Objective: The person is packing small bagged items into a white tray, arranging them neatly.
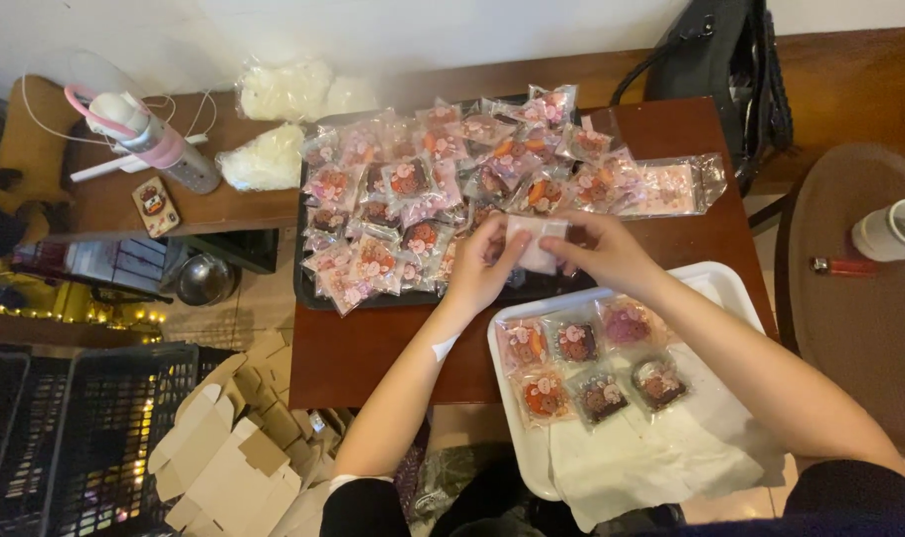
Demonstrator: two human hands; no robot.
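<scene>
Both hands meet over the near edge of a black tray (308,293). My left hand (480,270) and my right hand (604,251) pinch a small clear wrapper packet (534,242) between them, each holding one side. The black tray is heaped with several wrapped round treats (423,189) in pink printed bags. Just below my right wrist stands a white tray (721,283) carrying several more wrapped treats (582,363) laid flat in rows, partly on white paper (651,452).
Two bags of white stuff (269,159) and a pink-capped bottle (159,149) lie on the wooden bench at left. A black bag (716,60) sits top right. A white cup (895,229) and red lighter (840,266) rest on a round table. Flat cardboard boxes (229,462) and black crates (65,428) lie lower left.
</scene>
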